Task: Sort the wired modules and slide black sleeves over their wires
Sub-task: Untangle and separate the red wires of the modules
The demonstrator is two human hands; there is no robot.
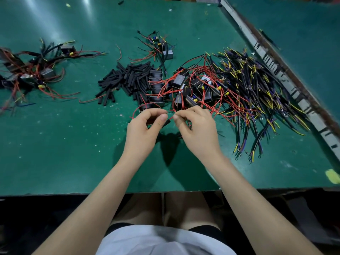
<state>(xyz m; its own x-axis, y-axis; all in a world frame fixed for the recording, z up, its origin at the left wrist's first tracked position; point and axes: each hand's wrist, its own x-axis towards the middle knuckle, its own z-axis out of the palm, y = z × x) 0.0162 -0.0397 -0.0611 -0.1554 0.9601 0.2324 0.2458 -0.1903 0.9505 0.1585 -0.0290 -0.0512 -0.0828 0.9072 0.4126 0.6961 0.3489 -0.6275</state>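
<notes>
Both hands pinching one thin red wire above the green table, a black sleeve at the left thumb.

Left hand [145,124] has fingers curled, thumb and forefinger pressed on the red wire [171,117]; right hand [196,126] pinches the same wire just beside it, fingertips nearly meeting. A short black sleeve [166,123] sits by the left thumb, apparently on the wire, though the view is too small to be sure. Landmark: the heap of loose sleeves [127,78] on the table [64,144]. Hands are nearer the camera than it; a row of black modules [156,83] touches its right side; tangled wired modules [198,85] lie further right, then a pile of black-yellow cables [257,92]. Sleeved modules [33,70] lie well left; a small cluster [160,46] beyond it. No containers visible.
</notes>
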